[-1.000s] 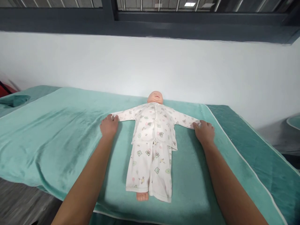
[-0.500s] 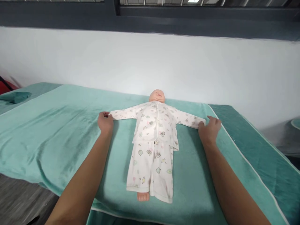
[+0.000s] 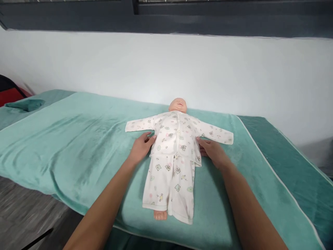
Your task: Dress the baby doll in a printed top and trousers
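Observation:
A baby doll (image 3: 178,104) lies on its back, arms spread, in a white printed long-sleeved shirt (image 3: 169,137) and matching trousers (image 3: 157,178). One bare foot (image 3: 160,215) shows below a trouser leg; the other foot is hidden. At the left side of the shirt is my left hand (image 3: 141,147), open, its thumb and fingers apart near the fabric. My right hand (image 3: 213,152) is at the opposite side, thumb at the shirt's edge and fingers partly hidden beneath; it looks open. Both sleeves lie flat, with the doll's hands out of sight inside.
A light green sheet (image 3: 85,139) with some wrinkles covers the bed, over darker green cloth (image 3: 281,149) at the right. Behind the bed stands a white wall (image 3: 156,66) under a dark frame. A red and black object (image 3: 11,93) is at the far left.
Both hands have let go of the sleeve ends and moved inward to the sides of the doll's torso. The doll lies in the same pose; the view has shifted slightly.

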A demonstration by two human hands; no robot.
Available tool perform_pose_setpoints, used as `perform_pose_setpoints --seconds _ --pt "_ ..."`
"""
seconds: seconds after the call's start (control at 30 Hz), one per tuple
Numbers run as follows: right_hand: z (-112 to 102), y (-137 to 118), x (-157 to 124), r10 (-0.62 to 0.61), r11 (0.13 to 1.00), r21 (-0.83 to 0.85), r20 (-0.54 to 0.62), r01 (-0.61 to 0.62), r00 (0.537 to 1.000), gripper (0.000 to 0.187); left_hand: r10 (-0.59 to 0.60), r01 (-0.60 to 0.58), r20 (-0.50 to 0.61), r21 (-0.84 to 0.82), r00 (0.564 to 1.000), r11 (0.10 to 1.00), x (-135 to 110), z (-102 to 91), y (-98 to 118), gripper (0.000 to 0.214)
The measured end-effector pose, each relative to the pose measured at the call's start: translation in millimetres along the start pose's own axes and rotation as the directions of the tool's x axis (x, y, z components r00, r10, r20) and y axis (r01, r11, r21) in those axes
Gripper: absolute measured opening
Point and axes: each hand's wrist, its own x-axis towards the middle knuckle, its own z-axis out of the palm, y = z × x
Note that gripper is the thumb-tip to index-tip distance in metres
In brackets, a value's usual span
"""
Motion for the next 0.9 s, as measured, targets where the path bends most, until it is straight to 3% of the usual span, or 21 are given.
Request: perform_pose_setpoints --seconds 0.13,0.27,0.37,0.6,0.9 --pt "1 -4 -9 0.039 0.990 0.127 0.208 -0.066 0.977 0.038 -0.093 0.120 0.160 -0.172 0.983 0.978 -13 -2.6 14 0.070" --pt "8 -7 -16 0.005 0.977 0.201 0.286 -0.066 0.958 0.035 -0.134 0.232 0.345 -0.263 0.929 0.936 -13 -5.9 19 0.061" --pt "15 -7 -19 -0.051 0.966 0.256 0.294 -0.027 0.955 0.033 -0.155 0.306 0.419 -0.324 0.895 0.895 -10 -5.5 19 0.056" --pt "27 1 -17 -0.112 0.930 0.367 0.210 0.028 0.971 0.033 -0.094 0.244 0.337 -0.435 0.937 0.867 -11 2.2 22 0.057" --pt "32 3 -12 -0.226 0.898 0.406 0.098 0.168 0.969 0.058 0.015 0.113 0.218 -0.561 0.976 0.820 5 24.7 30 0.059"
